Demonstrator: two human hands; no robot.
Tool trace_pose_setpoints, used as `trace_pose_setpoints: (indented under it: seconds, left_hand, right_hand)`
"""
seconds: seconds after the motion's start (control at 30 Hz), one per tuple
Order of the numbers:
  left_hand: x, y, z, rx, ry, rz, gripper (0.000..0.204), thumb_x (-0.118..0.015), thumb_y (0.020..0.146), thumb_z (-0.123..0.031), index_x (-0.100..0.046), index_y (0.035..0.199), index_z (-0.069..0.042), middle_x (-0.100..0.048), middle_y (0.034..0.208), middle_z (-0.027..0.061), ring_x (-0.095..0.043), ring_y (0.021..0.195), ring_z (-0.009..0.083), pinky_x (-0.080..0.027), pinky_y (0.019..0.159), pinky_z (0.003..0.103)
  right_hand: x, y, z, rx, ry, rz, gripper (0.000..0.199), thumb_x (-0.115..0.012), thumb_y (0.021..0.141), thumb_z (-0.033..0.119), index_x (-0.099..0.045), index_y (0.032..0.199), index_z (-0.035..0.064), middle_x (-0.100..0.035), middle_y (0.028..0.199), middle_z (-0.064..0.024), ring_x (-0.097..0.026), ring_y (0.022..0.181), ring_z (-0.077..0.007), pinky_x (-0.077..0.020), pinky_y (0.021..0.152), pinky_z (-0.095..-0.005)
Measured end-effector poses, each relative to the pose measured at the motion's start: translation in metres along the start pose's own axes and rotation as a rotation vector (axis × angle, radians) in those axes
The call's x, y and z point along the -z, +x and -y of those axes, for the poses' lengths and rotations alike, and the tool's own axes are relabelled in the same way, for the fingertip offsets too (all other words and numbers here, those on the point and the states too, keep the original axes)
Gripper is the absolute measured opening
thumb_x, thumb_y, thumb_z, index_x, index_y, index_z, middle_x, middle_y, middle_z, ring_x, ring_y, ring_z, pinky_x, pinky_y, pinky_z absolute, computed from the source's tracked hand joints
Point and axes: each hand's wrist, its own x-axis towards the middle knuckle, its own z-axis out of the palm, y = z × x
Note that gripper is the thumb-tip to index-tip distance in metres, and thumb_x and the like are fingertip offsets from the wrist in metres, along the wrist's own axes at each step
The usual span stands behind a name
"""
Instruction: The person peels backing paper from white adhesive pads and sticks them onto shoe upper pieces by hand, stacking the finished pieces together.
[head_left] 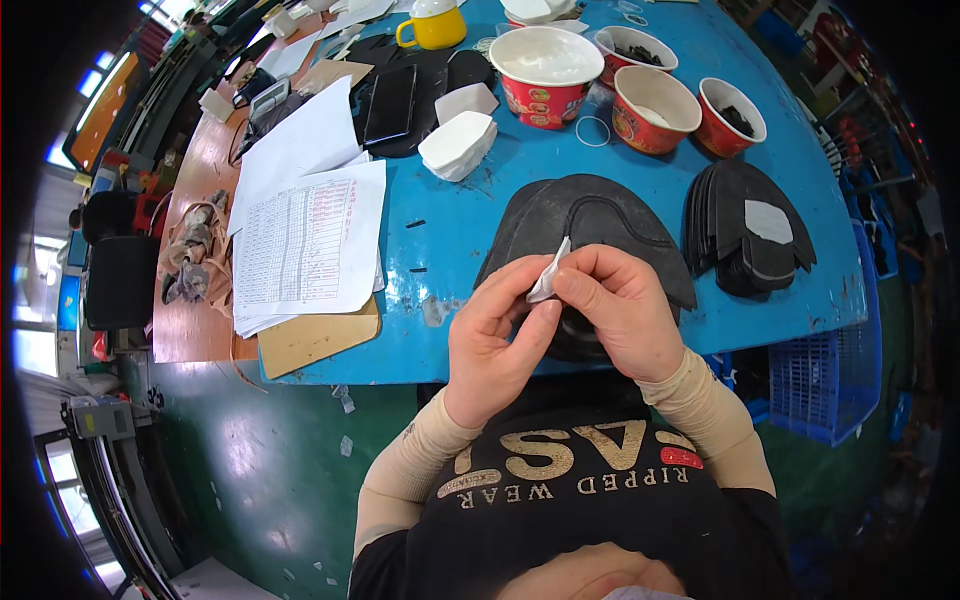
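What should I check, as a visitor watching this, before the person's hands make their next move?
1. Small white piece gripped: ok, between the fingers of the left hand and right hand.
2. Whether that piece is one layer or several: cannot tell.
3. Near stack of black pads squared up: not ok, edges are offset.
4. Large red-and-white bowl upright: ok.
5. Black smartphone away from the hands: ok, beyond the printed sheet.
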Motion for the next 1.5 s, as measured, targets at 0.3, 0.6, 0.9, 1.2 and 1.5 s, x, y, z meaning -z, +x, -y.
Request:
trace_pose_setpoints:
  seconds: [0.3, 0.6, 0.9, 1.2, 1.5]
  left_hand:
    - [0.003, 0.004, 0.005, 0.066, -0.02, 0.036, 0.026, -0.051, 0.094, -0.005, -0.055, 0.117, 0.005, -0.06, 0.11, 0.0102, -0.059, 0.093, 0.0121, -0.049, 0.08, 0.025]
    - [0.006, -0.001, 0.011, -0.103, -0.197, -0.114, 0.032, -0.056, 0.09, -0.001, -0.046, 0.12, 0.001, -0.055, 0.111, 0.0092, -0.055, 0.102, 0.0149, -0.049, 0.081, 0.027]
    - [0.03, 0.002, 0.007, 0.006, -0.251, -0.156, 0.019, -0.054, 0.093, -0.006, -0.053, 0.111, 0.0, -0.059, 0.102, 0.0053, -0.055, 0.088, 0.0082, -0.045, 0.072, 0.02]
    - [0.034, 0.005, -0.009, -0.407, 0.616, -0.092, 0.026, -0.07, 0.072, 0.003, -0.064, 0.097, -0.002, -0.057, 0.093, 0.0119, -0.057, 0.081, 0.0242, -0.047, 0.069, 0.03]
    - [0.041, -0.001, -0.002, -0.003, 0.01, -0.138, 0.012, -0.065, 0.081, 0.001, -0.065, 0.093, -0.001, -0.059, 0.092, 0.009, -0.057, 0.082, 0.0141, -0.047, 0.07, 0.026]
  right_hand:
    - [-0.007, -0.017, -0.006, 0.126, -0.177, -0.055, 0.014, -0.053, 0.094, 0.011, -0.056, 0.1, -0.0015, -0.061, 0.094, -0.0037, -0.057, 0.086, -0.0077, -0.047, 0.077, -0.0221]
    - [-0.016, -0.007, -0.013, 0.122, -0.128, -0.078, 0.012, -0.051, 0.095, 0.011, -0.053, 0.099, -0.0004, -0.06, 0.093, -0.0041, -0.057, 0.085, -0.0083, -0.0472, 0.078, -0.0231]
    - [-0.024, -0.002, -0.023, 0.061, 0.028, -0.026, 0.011, -0.049, 0.095, 0.01, -0.051, 0.1, -0.0003, -0.061, 0.094, -0.0067, -0.06, 0.089, -0.0118, -0.0484, 0.082, -0.0258]
    - [-0.023, -0.002, -0.029, 0.129, -0.003, -0.063, 0.012, -0.049, 0.096, 0.011, -0.052, 0.098, -0.0006, -0.06, 0.095, -0.007, -0.059, 0.087, -0.0116, -0.0475, 0.082, -0.0253]
    - [-0.026, -0.003, -0.027, 0.162, -0.072, 0.004, 0.007, -0.052, 0.094, 0.007, -0.052, 0.096, -0.0004, -0.058, 0.091, -0.0045, -0.056, 0.084, -0.0097, -0.0471, 0.078, -0.0237]
